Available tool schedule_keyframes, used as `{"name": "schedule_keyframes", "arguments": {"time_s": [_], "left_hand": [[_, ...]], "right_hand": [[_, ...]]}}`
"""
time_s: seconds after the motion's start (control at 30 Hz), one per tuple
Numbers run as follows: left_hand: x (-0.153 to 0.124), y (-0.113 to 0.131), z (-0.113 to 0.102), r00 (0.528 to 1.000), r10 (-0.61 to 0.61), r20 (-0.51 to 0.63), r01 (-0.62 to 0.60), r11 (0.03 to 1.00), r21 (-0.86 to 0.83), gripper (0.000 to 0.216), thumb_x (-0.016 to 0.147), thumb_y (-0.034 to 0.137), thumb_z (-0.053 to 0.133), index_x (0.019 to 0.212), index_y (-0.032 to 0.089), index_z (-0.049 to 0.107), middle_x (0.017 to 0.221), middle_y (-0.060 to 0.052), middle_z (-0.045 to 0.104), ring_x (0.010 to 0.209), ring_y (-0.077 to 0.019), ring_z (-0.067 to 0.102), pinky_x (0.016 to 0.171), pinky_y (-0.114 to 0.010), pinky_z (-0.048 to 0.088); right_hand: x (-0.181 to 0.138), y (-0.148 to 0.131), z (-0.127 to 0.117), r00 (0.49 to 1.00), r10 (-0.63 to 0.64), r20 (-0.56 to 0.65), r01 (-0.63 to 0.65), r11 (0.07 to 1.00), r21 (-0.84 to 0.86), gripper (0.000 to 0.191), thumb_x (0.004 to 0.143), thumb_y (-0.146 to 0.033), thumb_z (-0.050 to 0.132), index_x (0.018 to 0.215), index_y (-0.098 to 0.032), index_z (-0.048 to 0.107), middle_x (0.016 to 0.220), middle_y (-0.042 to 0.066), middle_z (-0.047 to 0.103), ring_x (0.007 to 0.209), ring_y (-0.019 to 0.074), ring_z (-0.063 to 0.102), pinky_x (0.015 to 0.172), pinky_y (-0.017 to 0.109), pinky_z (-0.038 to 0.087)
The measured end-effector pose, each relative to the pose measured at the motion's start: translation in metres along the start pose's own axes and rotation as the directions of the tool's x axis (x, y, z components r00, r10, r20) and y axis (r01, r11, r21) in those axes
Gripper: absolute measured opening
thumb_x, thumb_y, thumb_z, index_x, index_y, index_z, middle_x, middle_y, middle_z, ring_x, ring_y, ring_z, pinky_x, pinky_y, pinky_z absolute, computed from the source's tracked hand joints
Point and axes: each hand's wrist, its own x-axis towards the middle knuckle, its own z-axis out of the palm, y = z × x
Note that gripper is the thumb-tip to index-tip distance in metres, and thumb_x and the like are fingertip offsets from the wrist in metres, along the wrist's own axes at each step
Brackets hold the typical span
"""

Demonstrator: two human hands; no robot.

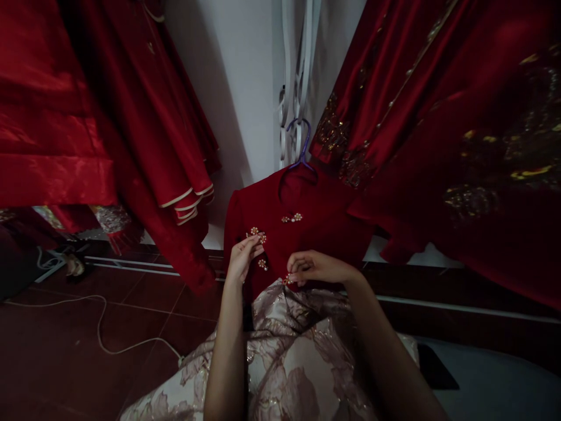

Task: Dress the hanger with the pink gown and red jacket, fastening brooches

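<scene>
1. Landmark: the red jacket, hung on a blue hanger against the white wall. All places below are given from it.
2. Your left hand is at the jacket's lower left front. Its fingers are loosely curled, with thumb and fingertips closing on the fabric just below a gold clasp. The grip is narrow and holds cloth. Whether it also touches the clasp, you cannot tell.
3. Your right hand is at the jacket's lower hem, right of the left hand and apart from it. Its fingers are folded in, pinching a small gold piece at the hem edge. The grip is closed.
4. A second clasp sits higher on the jacket's chest, above both hands and untouched. A third lies between your two hands, low on the front.
5. Below the jacket, a pale floral skirt spreads toward you. Both your forearms pass over it.
6. Left of the jacket hang red satin gowns with cream-edged hems. Right of it hangs a dark red embroidered gown, its edge overlapping the jacket's right shoulder.
7. Lower left of the jacket is a dark tiled floor with a white cord looping across it.
</scene>
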Motion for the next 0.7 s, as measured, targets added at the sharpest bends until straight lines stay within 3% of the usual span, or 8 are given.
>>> {"name": "schedule_keyframes", "arguments": {"time_s": [0.17, 0.53, 0.7], "left_hand": [[0.001, -0.001, -0.001, 1.0, 0.025, -0.013, -0.024, 0.999, 0.029, 0.027, 0.062, 0.025, 0.073, 0.086, 0.013, 0.07, 0.103, -0.011, 0.068, 0.084, -0.0147, 0.065, 0.087, -0.032, 0.048], [0.006, -0.013, 0.01, 0.976, 0.049, -0.211, -0.044, 0.999, 0.032, 0.03, 0.058, 0.028, 0.074, 0.083, 0.013, 0.068, 0.1, -0.011, 0.068, 0.089, -0.0174, 0.065, 0.083, -0.031, 0.048], [0.002, -0.008, 0.01, 0.992, -0.012, -0.125, 0.017, 0.999, 0.042, 0.031, 0.061, 0.034, 0.074, 0.084, 0.013, 0.068, 0.089, -0.008, 0.069, 0.076, -0.0113, 0.064, 0.077, -0.027, 0.05]], "right_hand": [[0.003, 0.002, 0.002, 1.0, -0.012, -0.003, 0.012, 1.0, 0.0, 0.035, 0.07, -0.041, 0.067, 0.085, -0.014, 0.052, 0.076, 0.002, 0.061, 0.066, 0.011, 0.06, 0.066, 0.028, 0.048], [0.001, -0.001, 0.002, 1.0, -0.011, -0.025, 0.011, 1.0, -0.028, 0.037, 0.069, -0.044, 0.066, 0.087, -0.014, 0.052, 0.077, 0.002, 0.062, 0.066, 0.011, 0.059, 0.066, 0.029, 0.048], [-0.002, -0.001, 0.0, 0.999, -0.016, -0.028, 0.015, 0.999, -0.05, 0.036, 0.071, -0.044, 0.065, 0.086, -0.015, 0.052, 0.077, 0.002, 0.061, 0.068, 0.0115, 0.058, 0.067, 0.029, 0.046]]}}
